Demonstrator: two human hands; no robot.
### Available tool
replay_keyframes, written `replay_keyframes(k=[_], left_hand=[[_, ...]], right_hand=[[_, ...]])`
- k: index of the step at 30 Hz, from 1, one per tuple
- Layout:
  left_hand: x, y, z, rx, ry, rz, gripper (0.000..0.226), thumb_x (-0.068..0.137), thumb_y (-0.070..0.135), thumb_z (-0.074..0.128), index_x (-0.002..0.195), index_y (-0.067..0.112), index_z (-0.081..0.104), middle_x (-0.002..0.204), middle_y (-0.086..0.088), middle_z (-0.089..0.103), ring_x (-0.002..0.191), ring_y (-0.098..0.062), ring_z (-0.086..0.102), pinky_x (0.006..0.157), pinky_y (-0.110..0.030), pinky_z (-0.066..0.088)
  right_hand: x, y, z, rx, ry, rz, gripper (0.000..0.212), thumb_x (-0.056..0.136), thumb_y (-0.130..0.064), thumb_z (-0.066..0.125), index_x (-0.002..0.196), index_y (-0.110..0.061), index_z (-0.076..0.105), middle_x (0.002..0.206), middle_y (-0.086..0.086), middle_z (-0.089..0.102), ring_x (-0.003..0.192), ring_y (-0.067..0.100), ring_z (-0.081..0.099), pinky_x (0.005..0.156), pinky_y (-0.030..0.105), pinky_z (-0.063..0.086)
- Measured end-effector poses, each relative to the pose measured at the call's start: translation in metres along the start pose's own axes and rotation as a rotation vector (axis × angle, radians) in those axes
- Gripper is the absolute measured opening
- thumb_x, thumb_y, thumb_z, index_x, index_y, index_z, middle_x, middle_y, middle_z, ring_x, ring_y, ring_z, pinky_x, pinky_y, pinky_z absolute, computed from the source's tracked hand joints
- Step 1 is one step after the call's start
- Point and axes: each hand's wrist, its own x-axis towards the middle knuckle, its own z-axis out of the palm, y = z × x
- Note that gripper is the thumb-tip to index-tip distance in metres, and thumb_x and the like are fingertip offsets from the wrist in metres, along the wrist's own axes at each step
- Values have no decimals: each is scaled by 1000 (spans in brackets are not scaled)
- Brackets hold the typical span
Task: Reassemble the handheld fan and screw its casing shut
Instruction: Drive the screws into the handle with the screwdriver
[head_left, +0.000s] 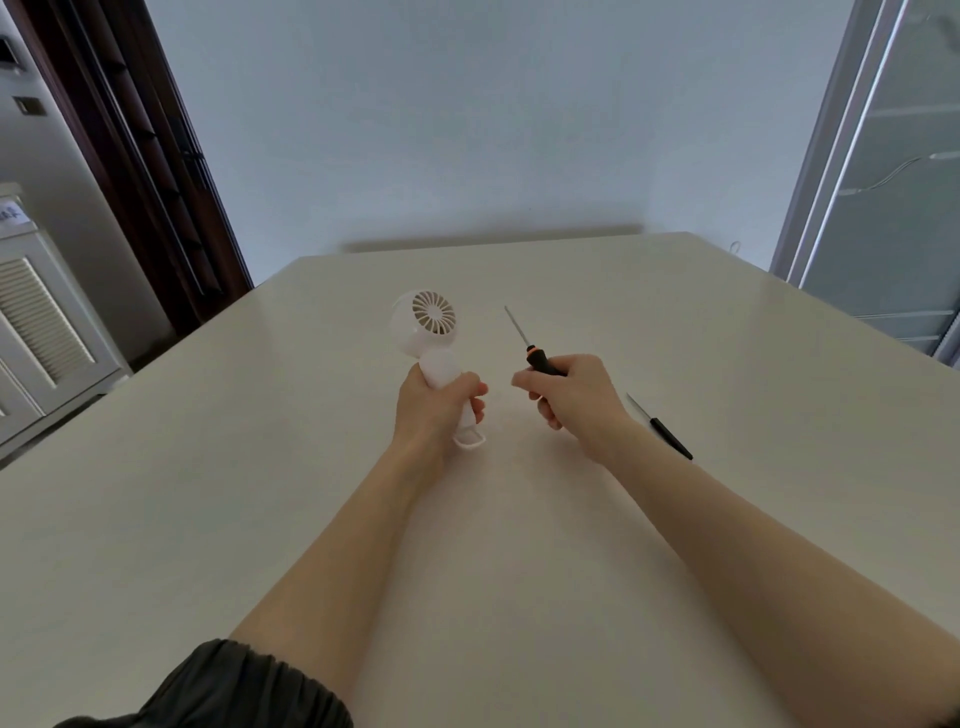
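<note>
Over a pale bench (519, 519), a person's left hand (434, 410) grips the white handheld fan (431, 338) by its handle, grille up and clear of the surface, while the right hand (566, 395) curls round a black screwdriver (535, 358), tip well apart from the casing. A second tool (660, 427) lies beside. Steadying the fan and seating the tip squarely should precede any turning.

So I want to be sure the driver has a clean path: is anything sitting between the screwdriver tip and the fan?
Nothing visible does. The right hand holds the screwdriver beside the white handheld fan gripped in the left hand, with only bare table between them. The second black tool lies behind the right wrist, out of the way.
</note>
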Motion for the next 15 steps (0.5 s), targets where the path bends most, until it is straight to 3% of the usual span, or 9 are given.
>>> replay_keyframes(k=[6, 15], left_hand=[[-6, 2, 2, 106, -88, 80, 28, 75, 7, 75, 88, 8, 51, 75, -8, 64, 50, -6, 60, 50, -19, 50], [-11, 2, 3, 15, -107, 75, 23, 79, 4, 73, 84, 7, 51, 77, -11, 66, 65, -15, 69, 62, -24, 57]], right_hand=[[-9, -6, 0, 149, -52, 79, 13, 82, -14, 68, 72, -10, 62, 58, -1, 49, 32, 3, 40, 34, 12, 30], [-12, -4, 0, 87, -49, -22, 11, 84, -10, 64, 72, -11, 65, 59, 0, 50, 33, 4, 39, 35, 14, 31]])
